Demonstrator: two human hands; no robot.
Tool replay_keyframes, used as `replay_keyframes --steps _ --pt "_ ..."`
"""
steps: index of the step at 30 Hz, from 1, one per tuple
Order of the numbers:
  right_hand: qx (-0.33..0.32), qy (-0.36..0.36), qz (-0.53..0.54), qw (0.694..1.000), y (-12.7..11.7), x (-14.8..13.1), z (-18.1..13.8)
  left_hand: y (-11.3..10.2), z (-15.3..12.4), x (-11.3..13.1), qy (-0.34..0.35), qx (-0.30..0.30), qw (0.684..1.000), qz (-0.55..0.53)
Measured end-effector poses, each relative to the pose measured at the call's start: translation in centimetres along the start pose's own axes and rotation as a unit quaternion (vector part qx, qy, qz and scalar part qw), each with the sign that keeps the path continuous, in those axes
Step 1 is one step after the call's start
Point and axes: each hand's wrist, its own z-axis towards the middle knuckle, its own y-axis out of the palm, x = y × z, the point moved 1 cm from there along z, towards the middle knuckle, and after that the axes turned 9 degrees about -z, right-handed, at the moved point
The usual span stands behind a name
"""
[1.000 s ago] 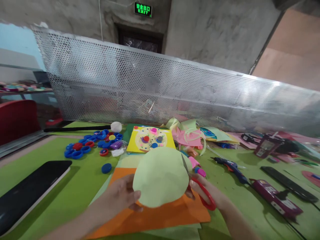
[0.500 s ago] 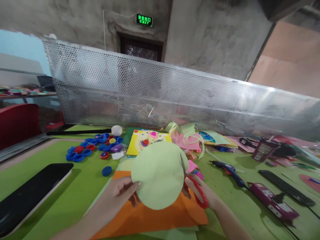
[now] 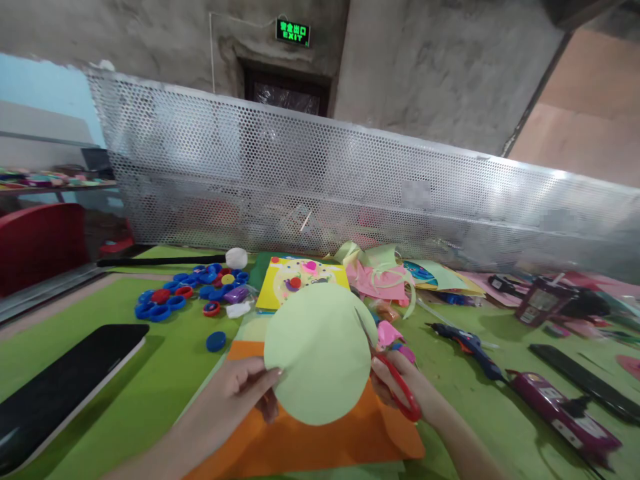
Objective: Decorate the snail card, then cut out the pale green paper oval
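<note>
A round sheet of pale green paper (image 3: 317, 360) is held up in front of me, its edge smoothly curved. My left hand (image 3: 250, 387) pinches its lower left rim between thumb and fingers. In my right hand (image 3: 400, 383) are red-handled scissors (image 3: 400, 387), gripped by the loops. Their blades lie along the circle's right edge, beside a narrow strip of the same paper. Orange paper (image 3: 340, 440) lies on the table under both hands. Behind the circle rests a yellow card (image 3: 300, 273) decorated with small coloured pieces.
Blue and red bottle caps (image 3: 200, 287) cluster at the left, above a black phone-like slab (image 3: 65, 393). Green and pink paper scraps (image 3: 380, 280) pile up behind. At right lie a glue gun (image 3: 467, 347), a purple power strip (image 3: 565, 413) and a drink carton (image 3: 540, 300). A perforated metal screen (image 3: 350, 180) stands behind the table.
The view has shifted slightly. My right hand and the scissors have moved a little against the circle's right edge; my left hand keeps its pinch.
</note>
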Motion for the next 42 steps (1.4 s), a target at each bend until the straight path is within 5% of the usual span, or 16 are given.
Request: replay_keyframes --steps 12,33,42 --pt "-0.035 -0.018 -0.047 0.998 -0.5 -0.8 -0.8 -0.2 -0.3 0.2 0.015 0.020 0.991 0.133" --pt "-0.026 -0.002 -0.047 0.999 -0.7 -0.2 -0.9 -0.2 -0.5 0.3 0.017 0.006 0.988 0.154" --pt "-0.035 -0.001 -0.094 0.995 -1.2 -2.3 -1.8 -0.1 -0.4 0.4 0.012 -0.006 0.985 0.172"
